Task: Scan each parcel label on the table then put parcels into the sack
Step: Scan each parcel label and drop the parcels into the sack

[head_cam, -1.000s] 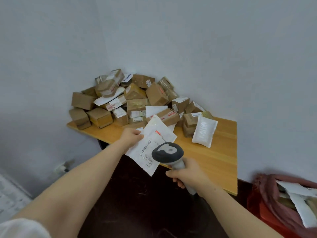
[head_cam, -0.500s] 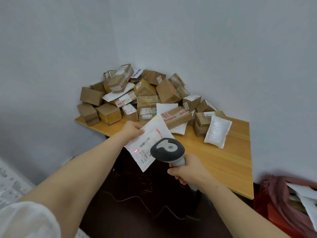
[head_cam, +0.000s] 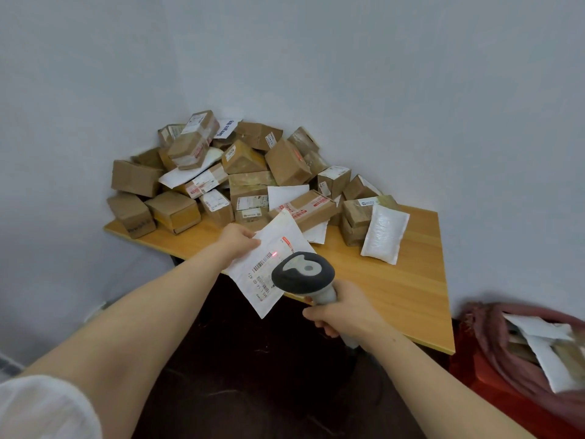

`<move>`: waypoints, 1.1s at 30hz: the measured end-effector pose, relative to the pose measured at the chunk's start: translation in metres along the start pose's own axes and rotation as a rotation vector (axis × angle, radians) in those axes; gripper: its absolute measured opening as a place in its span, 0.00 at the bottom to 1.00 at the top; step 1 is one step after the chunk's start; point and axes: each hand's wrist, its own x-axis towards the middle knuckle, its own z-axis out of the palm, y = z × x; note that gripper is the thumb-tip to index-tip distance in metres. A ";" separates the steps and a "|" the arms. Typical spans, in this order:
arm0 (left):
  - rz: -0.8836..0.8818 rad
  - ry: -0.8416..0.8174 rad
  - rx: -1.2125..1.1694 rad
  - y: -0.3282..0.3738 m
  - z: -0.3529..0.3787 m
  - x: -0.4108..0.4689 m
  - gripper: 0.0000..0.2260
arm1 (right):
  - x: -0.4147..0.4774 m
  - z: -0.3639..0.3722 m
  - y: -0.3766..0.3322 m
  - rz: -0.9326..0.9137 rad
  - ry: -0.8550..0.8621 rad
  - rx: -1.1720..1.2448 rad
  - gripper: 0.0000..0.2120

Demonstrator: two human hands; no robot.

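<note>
Scan step in hand: left grip [head_cam: 239,242] pinches white mailer [head_cam: 269,267] over tabletop [head_cam: 395,296] edge, right grip [head_cam: 342,312] curled round scanner [head_cam: 302,274], red beam just beside barcode; next, likely, centre beam, then mailer to sack [head_cam: 493,337]

**Paper, card, wood and plastic**

Smooth, matt white on the flat mailer [head_cam: 275,236]. Matt dark-grey plastic over the scanner [head_cam: 304,273] head, paler grey down its handle. Dull, rough brown cardboard on the boxes [head_cam: 288,161], banded with glossy clear tape [head_cam: 253,179] and stuck with white paper labels [head_cam: 251,202]. Faintly shiny bubble padding on the white pouch [head_cam: 384,234]. Smooth light wood grain across the surface [head_cam: 395,280]. Crumpled reddish cloth for the sack [head_cam: 493,337]. Flat matt paint on the wall [head_cam: 380,74].
</note>
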 end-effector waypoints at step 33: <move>-0.069 -0.977 0.020 0.278 0.570 -0.093 0.13 | -0.103 -0.397 0.355 0.348 1.205 1.150 0.11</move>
